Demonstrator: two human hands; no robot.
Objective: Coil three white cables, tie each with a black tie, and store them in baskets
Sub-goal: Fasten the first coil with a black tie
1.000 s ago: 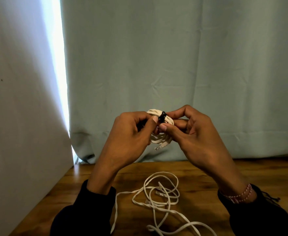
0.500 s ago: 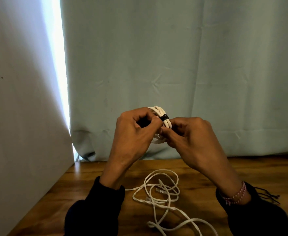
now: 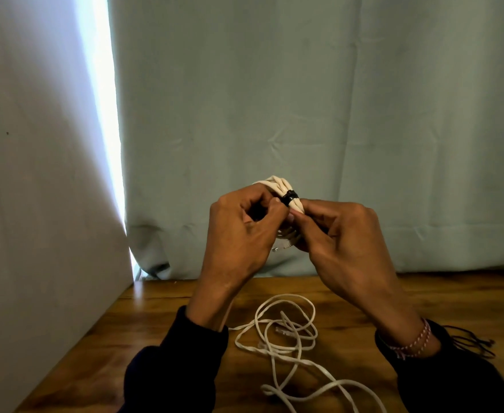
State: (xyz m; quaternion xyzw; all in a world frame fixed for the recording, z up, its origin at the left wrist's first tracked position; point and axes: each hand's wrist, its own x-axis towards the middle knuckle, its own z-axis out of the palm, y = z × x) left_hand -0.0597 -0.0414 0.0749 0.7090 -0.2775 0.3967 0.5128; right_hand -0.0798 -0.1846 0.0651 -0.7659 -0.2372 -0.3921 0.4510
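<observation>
Behind the tabletop (image 3: pixel 423 299) hangs a pale green curtain (image 3: pixel 304 99), creased in soft folds, its hem reaching down to the tabletop's far edge. A plain white wall (image 3: pixel 36 204) closes off the left edge, and a bright strip of daylight (image 3: pixel 102 99) shows in the gap between wall and curtain. The tabletop is brown wood with a visible grain and a slight sheen.

Loose on the wood, near the middle toward the near edge, lies a white cable (image 3: pixel 286 332) in slack, tangled loops, flat and ribbon-like, with a clear plug showing inside the loops and a strand trailing off toward the near edge. Nothing lies between it and the hands above.

Both hands are raised above the tabletop, in front of the curtain, with dark sleeves at the wrists; the right wrist wears a pink and white bracelet (image 3: pixel 414 342), and thin black cords (image 3: pixel 468 341) trail from it.

Between the hands sits a coil (image 3: pixel 279 184) of white cable, its smooth strands bunched tight. A black tie (image 3: pixel 289 197) wraps around the bunch at the top. The left hand (image 3: pixel 239 234) curls its fingers round the coil's left side, grip closed on it. The right hand (image 3: pixel 343 234) pinches the coil just beside the tie, grip narrow. A clear plug end pokes out below, between the palms.
</observation>
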